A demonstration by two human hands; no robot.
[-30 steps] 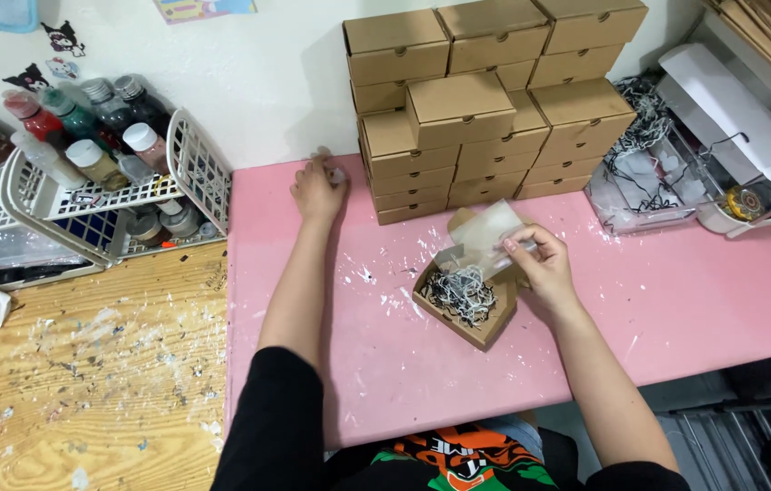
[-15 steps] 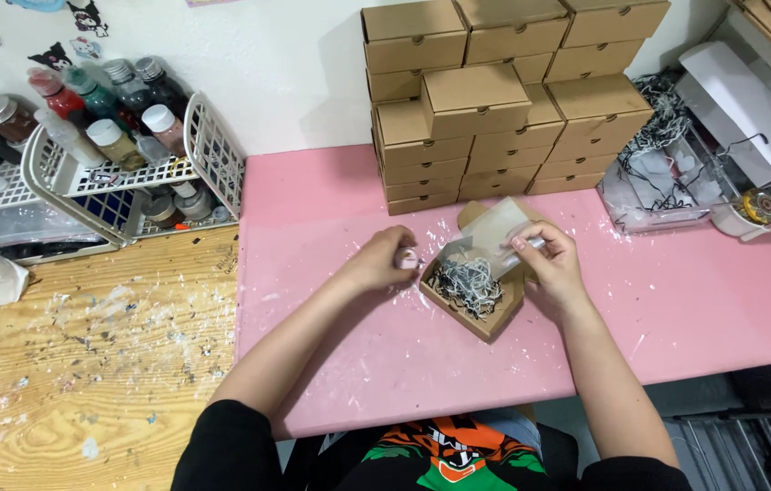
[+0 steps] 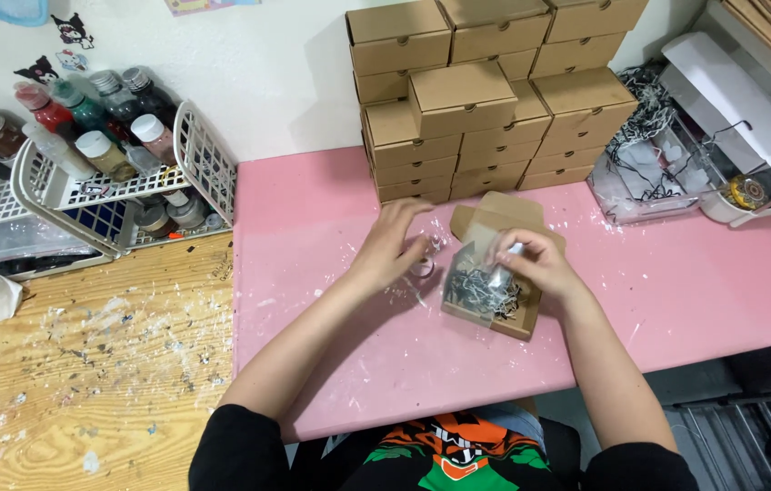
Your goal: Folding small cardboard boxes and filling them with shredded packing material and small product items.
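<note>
Pink and paint-flecked, your table (image 3: 331,227) runs under a white wall, with a stack of shut cardboard boxes (image 3: 485,91) close behind your hands. A white wire rack (image 3: 122,182) of capped bottles sits off to your left, on scuffed bare wood. Your right hand (image 3: 540,264) pinches a clear plastic bag (image 3: 481,259) over the small open box (image 3: 495,291), which holds shredded grey paper. Your left hand (image 3: 395,245) curls loosely around a small ring-shaped thing (image 3: 422,267) just beside that box; whether it grips is unclear.
</note>
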